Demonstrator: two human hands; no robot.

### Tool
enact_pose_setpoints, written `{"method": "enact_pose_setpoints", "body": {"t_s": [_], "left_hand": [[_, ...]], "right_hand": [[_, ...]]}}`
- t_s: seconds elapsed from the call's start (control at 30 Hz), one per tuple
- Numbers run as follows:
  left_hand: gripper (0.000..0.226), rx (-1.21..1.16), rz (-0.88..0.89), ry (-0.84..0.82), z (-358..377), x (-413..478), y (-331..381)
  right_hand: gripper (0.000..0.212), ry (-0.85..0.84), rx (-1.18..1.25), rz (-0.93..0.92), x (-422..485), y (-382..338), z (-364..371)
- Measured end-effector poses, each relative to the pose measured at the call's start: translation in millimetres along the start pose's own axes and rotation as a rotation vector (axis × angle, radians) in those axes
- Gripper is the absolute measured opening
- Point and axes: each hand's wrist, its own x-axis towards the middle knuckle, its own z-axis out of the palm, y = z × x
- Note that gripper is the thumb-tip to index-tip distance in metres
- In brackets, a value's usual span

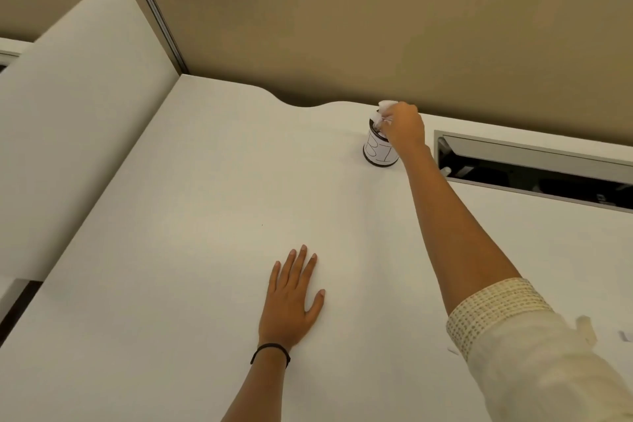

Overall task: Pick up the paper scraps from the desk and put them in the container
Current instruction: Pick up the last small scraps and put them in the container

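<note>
White, crumpled paper scraps (pixel 386 110) sit pinched in your right hand (pixel 404 127) over the mouth of the container (pixel 378 151) at the desk's (pixel 205 216) far right, light and soft, so hold them loosely by the bunched middle while your left hand (pixel 291 298) rests flat and spread nearby.

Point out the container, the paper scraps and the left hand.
container (pixel 378 151): head view, on its white labelled side.
paper scraps (pixel 386 105): head view, on the crumpled top.
left hand (pixel 291 298): head view, on its back.

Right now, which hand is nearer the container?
Right. The right hand is over the container at the desk's far edge, holding paper scraps at its mouth. The left hand lies flat, well short of it.
</note>
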Motion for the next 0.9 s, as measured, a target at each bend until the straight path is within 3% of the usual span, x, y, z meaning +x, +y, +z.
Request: {"method": "enact_pose_setpoints", "body": {"t_s": [0.13, 0.27, 0.43, 0.7, 0.9], "left_hand": [[0.062, 0.001, 0.005, 0.005, -0.8, -0.4, 0.0], [0.061, -0.007, 0.006, 0.004, -0.3, -0.8, -0.3], [0.062, -0.025, 0.013, 0.008, 1.1, -0.6, -1.5], [0.066, -0.017, 0.026, 0.028, 4.7, -1.1, -3.4], [0.068, -0.002, 0.022, 0.03, 5.0, -2.0, -2.8]], "right_hand": [[0.022, 0.165, 0.082, -0.052, -24.3, 5.7, -17.1], [0.021, 0.276, 0.379, -0.079, -68.5, 38.8, -23.3], [0.022, 0.36, 0.496, 0.038, -165.6, 108.6, -0.2], [0.027, 0.491, 0.315, 0.269, -283.1, 224.0, -0.7], [0.049, 0.371, -0.006, 0.535, -304.8, 299.6, -41.4]]}}
